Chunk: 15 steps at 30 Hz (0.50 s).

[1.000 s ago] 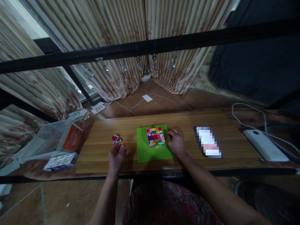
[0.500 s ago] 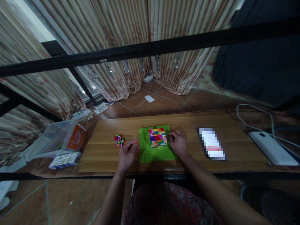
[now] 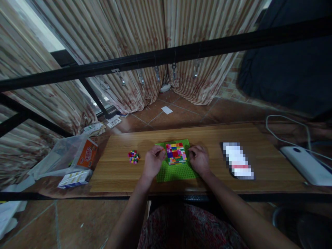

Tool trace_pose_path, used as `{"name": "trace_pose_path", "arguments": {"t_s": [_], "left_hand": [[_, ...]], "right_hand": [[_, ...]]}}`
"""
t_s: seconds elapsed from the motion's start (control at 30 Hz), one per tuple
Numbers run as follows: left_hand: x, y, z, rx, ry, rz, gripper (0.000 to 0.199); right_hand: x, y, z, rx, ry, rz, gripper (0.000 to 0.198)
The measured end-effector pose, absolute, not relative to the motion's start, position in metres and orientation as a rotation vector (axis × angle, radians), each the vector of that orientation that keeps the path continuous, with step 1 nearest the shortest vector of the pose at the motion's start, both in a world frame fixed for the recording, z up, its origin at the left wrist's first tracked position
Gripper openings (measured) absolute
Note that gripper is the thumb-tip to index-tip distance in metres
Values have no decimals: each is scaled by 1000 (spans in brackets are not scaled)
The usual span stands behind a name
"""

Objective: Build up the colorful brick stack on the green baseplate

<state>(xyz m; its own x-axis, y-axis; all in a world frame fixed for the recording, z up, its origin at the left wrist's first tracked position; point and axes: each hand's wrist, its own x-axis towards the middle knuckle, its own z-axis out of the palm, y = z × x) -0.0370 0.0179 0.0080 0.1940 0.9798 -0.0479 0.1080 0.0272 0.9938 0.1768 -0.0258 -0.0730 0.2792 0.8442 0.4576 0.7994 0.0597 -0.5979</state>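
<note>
Green and studded, the baseplate (image 3: 176,174) lay between the left hand (image 3: 153,162) and the right hand (image 3: 199,160), bearing a block of many-coloured toy bricks (image 3: 176,153) close beside the fingers of both. The left hand's thumb and finger pinched a small orange brick (image 3: 163,150) near that block, while the right hand was curled at its own side of the baseplate, though whether it gripped anything could not be told. Left of the left hand, a pile of loose bricks (image 3: 134,157) sat on the wooden table (image 3: 116,180), and well right of the right hand lay a phone (image 3: 238,160).
</note>
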Motion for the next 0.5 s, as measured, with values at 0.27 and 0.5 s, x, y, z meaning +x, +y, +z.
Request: {"name": "trace_pose_path", "arguments": {"t_s": [0.27, 0.5], "left_hand": [[-31, 26, 30, 2006, 1260, 875, 20], [-26, 33, 39, 2353, 1260, 644, 25]], "right_hand": [[176, -25, -71, -1723, -1502, 79, 20], [175, -26, -70, -1736, -1511, 87, 20]]}}
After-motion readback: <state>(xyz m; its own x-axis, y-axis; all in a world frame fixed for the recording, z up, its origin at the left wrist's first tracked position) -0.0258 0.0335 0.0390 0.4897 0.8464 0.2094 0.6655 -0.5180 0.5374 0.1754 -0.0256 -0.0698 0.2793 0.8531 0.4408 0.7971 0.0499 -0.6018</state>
